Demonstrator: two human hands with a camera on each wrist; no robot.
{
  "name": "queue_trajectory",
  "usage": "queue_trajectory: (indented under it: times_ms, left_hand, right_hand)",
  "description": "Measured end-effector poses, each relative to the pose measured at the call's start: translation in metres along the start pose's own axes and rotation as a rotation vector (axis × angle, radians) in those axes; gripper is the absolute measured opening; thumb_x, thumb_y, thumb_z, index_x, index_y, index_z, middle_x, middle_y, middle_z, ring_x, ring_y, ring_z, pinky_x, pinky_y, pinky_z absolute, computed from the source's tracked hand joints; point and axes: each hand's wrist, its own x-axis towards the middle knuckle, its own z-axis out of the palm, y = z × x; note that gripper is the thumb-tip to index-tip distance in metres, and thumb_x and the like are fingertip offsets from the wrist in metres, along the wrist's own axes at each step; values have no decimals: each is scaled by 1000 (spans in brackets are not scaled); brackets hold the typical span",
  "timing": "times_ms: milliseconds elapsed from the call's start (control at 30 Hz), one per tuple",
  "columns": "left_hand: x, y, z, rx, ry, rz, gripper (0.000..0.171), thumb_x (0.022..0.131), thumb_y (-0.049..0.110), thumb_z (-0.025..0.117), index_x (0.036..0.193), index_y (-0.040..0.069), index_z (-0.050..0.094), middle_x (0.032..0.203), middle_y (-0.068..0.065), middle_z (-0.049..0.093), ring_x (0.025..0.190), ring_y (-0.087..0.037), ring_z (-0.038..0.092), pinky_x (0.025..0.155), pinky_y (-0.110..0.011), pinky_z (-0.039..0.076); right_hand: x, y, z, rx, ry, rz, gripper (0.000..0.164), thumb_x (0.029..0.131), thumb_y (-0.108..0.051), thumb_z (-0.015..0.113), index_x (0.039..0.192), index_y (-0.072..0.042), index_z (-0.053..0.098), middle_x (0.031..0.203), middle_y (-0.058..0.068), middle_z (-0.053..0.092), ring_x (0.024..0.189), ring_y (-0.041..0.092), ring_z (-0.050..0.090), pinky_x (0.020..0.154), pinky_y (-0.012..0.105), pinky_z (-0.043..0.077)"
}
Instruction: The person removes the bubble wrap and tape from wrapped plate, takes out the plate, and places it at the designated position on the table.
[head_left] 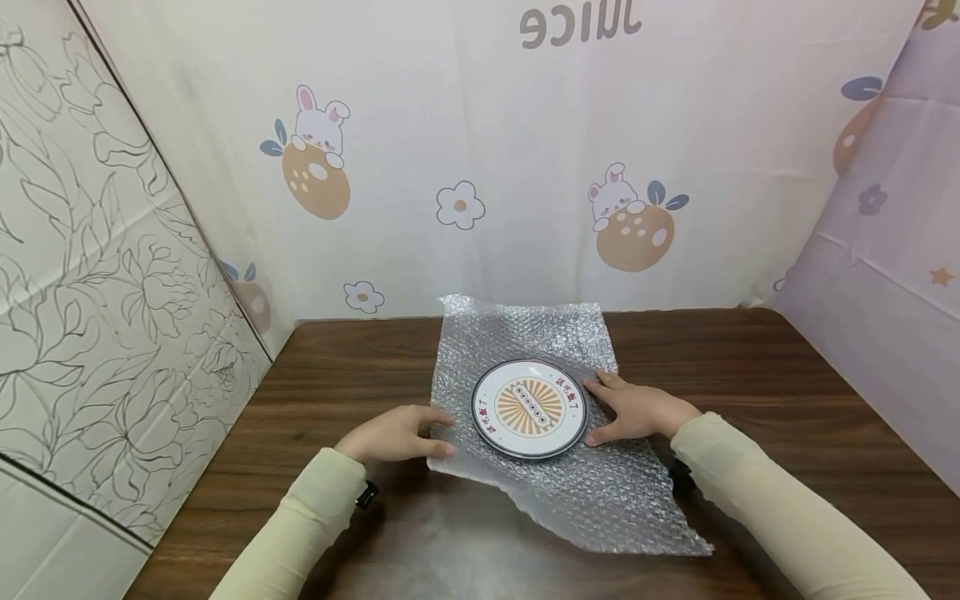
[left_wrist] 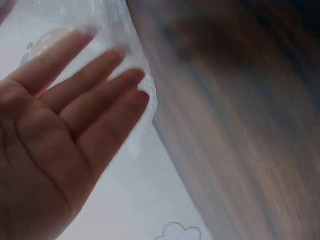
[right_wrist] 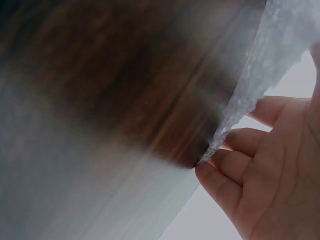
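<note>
A round white plate [head_left: 529,408] with a dark rim, red characters and an orange sunburst lies face up on a sheet of bubble wrap [head_left: 600,508]. At the sheet's left edge is my left hand [head_left: 405,435], its fingertips over the wrap and apart from the plate. In the left wrist view this hand [left_wrist: 65,115] has its fingers nearly straight. My right hand [head_left: 636,408] rests on the wrap just right of the plate, thumb and fingers spread near the rim. The right wrist view has its fingers [right_wrist: 220,185] against the edge of the bubble wrap [right_wrist: 240,105].
The sheet lies on a dark brown wooden table [head_left: 360,350], its front right corner reaching toward the right forearm. Behind the table hangs a pale curtain [head_left: 525,250] with rabbits and flowers. A white panel with line-drawn flowers [head_left: 112,275] stands at the left.
</note>
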Motion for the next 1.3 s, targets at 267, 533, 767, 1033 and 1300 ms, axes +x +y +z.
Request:
queue_trajectory:
  times_ms: [267, 533, 767, 1033, 1300]
  left_hand:
    - [1, 10, 16, 89, -17, -39, 91, 84, 50, 73, 149, -2, 36, 156, -21, 34, 147, -36, 30, 117, -51, 30]
    - [3, 18, 30, 194, -21, -83, 105, 81, 58, 71, 153, -4, 25, 161, -23, 20, 151, -37, 18, 120, -50, 25]
    - [7, 20, 37, 250, -39, -136, 119, 75, 65, 73, 154, -5, 19, 162, -24, 13, 151, -39, 14, 121, -48, 24]
    - [11, 23, 43, 356, -47, -149, 126, 68, 70, 75, 154, -5, 20, 161, -26, 13, 150, -41, 13, 120, -48, 26]
    - [12, 26, 44, 416, -48, -155, 126, 66, 70, 76, 153, -5, 24, 161, -25, 16, 151, -39, 16, 120, -46, 27]
  right_hand:
    - [-1, -2, -1, 1, -6, 7, 113, 74, -71, 69, 156, -7, 24, 161, 30, 9, 144, 52, 20, 105, 67, 35]
    - [-1, -3, -2, -5, -9, 15, 113, 74, -71, 69, 156, -7, 24, 161, 29, 8, 144, 52, 21, 104, 67, 36]
    - [-2, -4, -2, -6, -8, 14, 113, 74, -71, 69, 156, -7, 24, 161, 30, 9, 144, 52, 21, 104, 67, 36]
    - [-1, -4, -1, -10, -2, 8, 113, 74, -70, 69, 156, -6, 24, 161, 30, 9, 144, 52, 20, 104, 66, 36]
    - [-1, -4, -1, -5, -2, 4, 113, 75, -70, 69, 156, -6, 24, 161, 30, 9, 145, 52, 18, 105, 67, 35]
